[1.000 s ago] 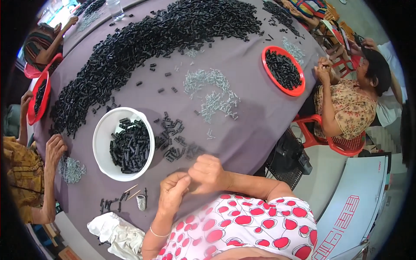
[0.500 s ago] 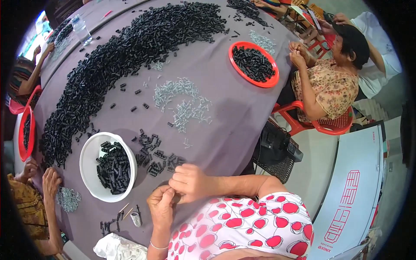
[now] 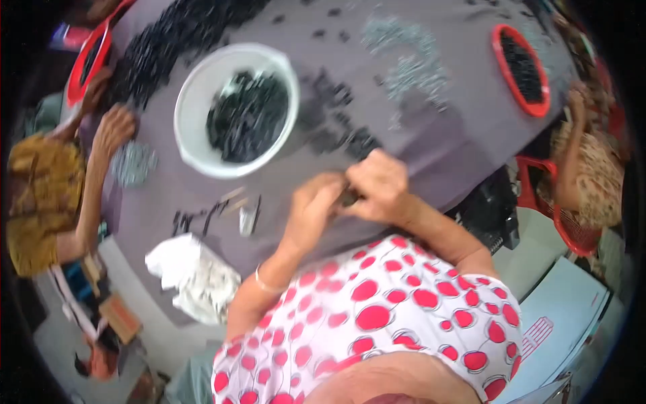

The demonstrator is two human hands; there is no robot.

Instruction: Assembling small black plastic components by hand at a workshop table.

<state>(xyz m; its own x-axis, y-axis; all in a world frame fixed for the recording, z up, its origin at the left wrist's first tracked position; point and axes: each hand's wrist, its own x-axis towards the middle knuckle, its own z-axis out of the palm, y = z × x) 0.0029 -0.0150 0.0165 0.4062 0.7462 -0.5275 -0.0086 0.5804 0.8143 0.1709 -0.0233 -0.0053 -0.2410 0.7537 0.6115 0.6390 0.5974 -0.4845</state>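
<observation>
Close together at the table's near side, both my hands are closed, fingertips meeting. My left hand [image 3: 313,207] and my right hand [image 3: 381,186] pinch a small dark piece [image 3: 349,196] between them; fingers and blur hide most of it. Just beyond them, loose black plastic pieces [image 3: 362,143] lie on the purple-grey cloth. A white bowl [image 3: 189,156] partly filled with similar black pieces stands to the left. Farther off to the right is a spread of small silvery metal parts [image 3: 412,71].
A crumpled white cloth [image 3: 192,273], a small whitish cup [image 3: 247,221] and thin black strips [image 3: 190,221] lie left of my hands. A large black heap [image 3: 161,50] is at the far left, a red basket [image 3: 498,64] at the right. People sit on both sides.
The view has swung down and leftward, so the table contents appear higher and the bowl larger. My hands remain together, with a dark piece now showing between them.
</observation>
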